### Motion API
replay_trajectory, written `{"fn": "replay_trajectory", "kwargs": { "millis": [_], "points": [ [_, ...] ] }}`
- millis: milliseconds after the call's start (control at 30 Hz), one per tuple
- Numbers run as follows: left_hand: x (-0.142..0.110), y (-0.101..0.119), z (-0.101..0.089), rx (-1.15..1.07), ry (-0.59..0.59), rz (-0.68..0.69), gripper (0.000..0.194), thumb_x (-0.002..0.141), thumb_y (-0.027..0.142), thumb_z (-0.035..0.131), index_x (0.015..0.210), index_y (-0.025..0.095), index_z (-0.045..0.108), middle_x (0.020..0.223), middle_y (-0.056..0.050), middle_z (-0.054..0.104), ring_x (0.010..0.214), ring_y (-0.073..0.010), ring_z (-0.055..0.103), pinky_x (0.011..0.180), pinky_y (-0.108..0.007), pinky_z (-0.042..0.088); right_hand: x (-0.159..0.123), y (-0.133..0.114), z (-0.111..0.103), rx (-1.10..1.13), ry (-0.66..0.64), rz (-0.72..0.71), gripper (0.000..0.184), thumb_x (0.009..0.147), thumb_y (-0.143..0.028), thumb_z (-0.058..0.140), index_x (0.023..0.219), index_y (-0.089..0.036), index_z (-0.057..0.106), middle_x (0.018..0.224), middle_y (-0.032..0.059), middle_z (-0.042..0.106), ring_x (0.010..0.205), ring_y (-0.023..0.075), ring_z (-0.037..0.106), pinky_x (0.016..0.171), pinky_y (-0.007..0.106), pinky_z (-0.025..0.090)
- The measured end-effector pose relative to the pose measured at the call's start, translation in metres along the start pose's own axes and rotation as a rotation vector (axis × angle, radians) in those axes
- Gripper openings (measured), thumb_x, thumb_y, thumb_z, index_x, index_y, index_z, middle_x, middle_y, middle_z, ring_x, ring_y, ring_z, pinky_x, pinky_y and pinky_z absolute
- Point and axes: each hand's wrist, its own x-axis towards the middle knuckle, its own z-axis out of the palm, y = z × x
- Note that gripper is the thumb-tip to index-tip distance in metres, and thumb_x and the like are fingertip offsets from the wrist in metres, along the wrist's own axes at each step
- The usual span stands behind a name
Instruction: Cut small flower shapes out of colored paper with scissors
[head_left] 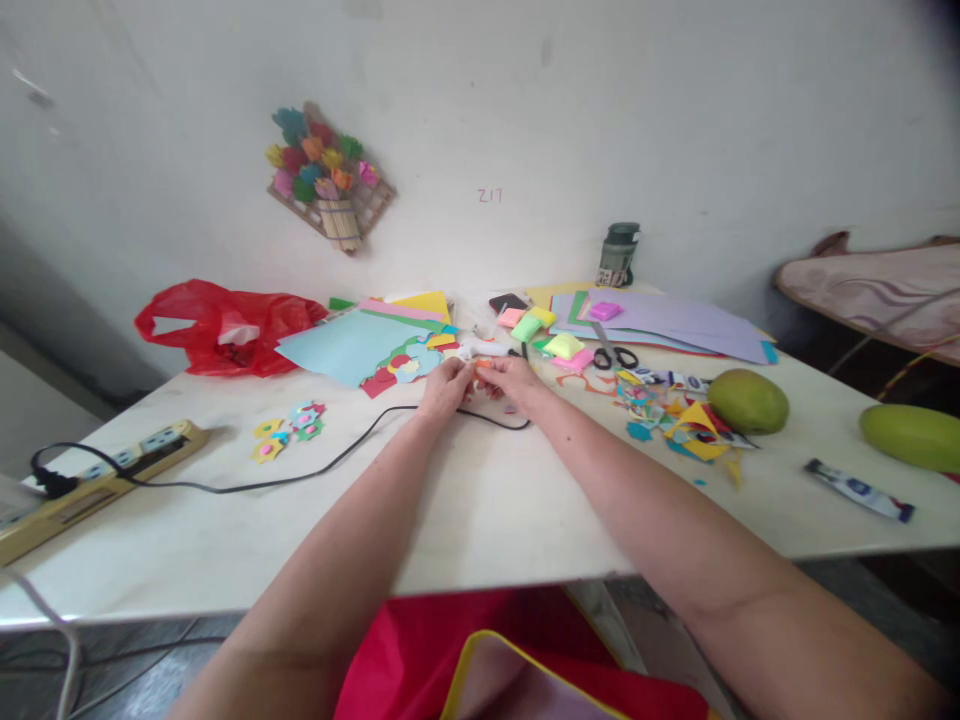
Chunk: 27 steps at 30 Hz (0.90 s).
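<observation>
My left hand and my right hand meet at the middle of the table, fingers closed in a pinch. Between their fingertips shows a small orange piece, mostly covered, so its kind is unclear. Just behind the fingers lies a white glue gun, partly hidden. A black cord passes beside my left hand. To the left of the hands are cut paper shapes in red, green and light blue. Packs of coloured clay sit behind my right hand, with black-handled scissors farther right.
On the left stand a power strip, a red plastic bag and small paper flowers. Paper scraps, a green mango and a tube occupy the right. A dark bottle stands against the wall.
</observation>
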Motion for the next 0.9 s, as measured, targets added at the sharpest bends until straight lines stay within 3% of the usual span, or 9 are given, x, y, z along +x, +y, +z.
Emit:
{"fn": "replay_trajectory", "kwargs": {
  "millis": [200, 433, 700, 900],
  "points": [
    [0.0003, 0.0001, 0.0018, 0.042, 0.016, 0.034, 0.029, 0.081, 0.036, 0.054, 0.061, 0.019, 0.042, 0.049, 0.002, 0.051, 0.044, -0.0084, 0.045, 0.048, -0.021, 0.037, 0.0032, 0.0034, -0.0011, 0.011, -0.019, -0.019, 0.021, 0.076, -0.022, 0.066, 0.059, -0.014, 0.058, 0.052, -0.0019, 0.060, 0.043, 0.0053, 0.047, 0.044, 0.018, 0.037],
    [0.0038, -0.0032, 0.0016, -0.032, 0.058, 0.051, 0.029, 0.080, 0.035, 0.057, 0.062, 0.019, 0.041, 0.049, 0.004, 0.049, 0.044, -0.0079, 0.044, 0.048, -0.022, 0.040, 0.0035, 0.0052, -0.0069, 0.139, -0.146, 0.019, 0.028, 0.080, -0.044, 0.062, 0.077, -0.016, 0.064, 0.061, 0.0005, 0.064, 0.049, 0.0080, 0.053, 0.042, 0.018, 0.037],
    [0.0013, -0.0010, 0.0003, -0.056, 0.011, 0.010, 0.029, 0.079, 0.037, 0.057, 0.063, 0.019, 0.042, 0.050, 0.002, 0.053, 0.044, -0.0082, 0.046, 0.047, -0.021, 0.038, 0.0010, 0.0001, -0.0044, 0.085, 0.022, 0.028, 0.018, 0.083, -0.025, 0.061, 0.068, -0.015, 0.062, 0.055, -0.0013, 0.062, 0.044, 0.0060, 0.049, 0.042, 0.017, 0.037],
    [0.0010, -0.0011, -0.0009, -0.070, -0.001, -0.019, 0.028, 0.079, 0.038, 0.056, 0.064, 0.018, 0.044, 0.049, 0.002, 0.052, 0.044, -0.0089, 0.047, 0.047, -0.021, 0.039, 0.0016, 0.0004, -0.0038, 0.064, -0.010, -0.016, 0.018, 0.082, -0.020, 0.060, 0.064, -0.014, 0.061, 0.052, -0.0013, 0.061, 0.043, 0.0061, 0.048, 0.042, 0.018, 0.037]
  ]
}}
